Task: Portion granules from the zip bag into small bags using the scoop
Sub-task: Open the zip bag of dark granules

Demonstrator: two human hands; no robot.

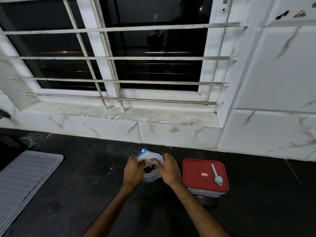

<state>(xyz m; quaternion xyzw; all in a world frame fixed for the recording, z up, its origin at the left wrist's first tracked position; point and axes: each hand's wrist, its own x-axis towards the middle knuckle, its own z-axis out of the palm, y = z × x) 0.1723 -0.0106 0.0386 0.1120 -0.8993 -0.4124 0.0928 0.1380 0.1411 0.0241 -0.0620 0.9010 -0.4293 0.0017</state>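
While the scoop (217, 175) lies on the red lid (196, 171) just right, both hands, left hand (133, 171) and right hand (168, 168), pinch the zip bag (150, 158) over the dark counter (85, 185), fingers (156, 163) clenched on what seems its mouth.

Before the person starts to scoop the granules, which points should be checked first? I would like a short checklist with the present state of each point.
1. Zip bag held by both hands: ok, the left hand and the right hand grip it at its top.
2. Zip bag open wide enough for the scoop: cannot tell, the fingers hide the mouth.
3. Scoop within reach: ok, it lies on the red lid of the container beside the right hand.
4. A hand free to take the scoop: not ok, both are on the bag.
5. Small bags ready: cannot tell, none can be made out.
6. Counter around the bag free of things in the way: ok.
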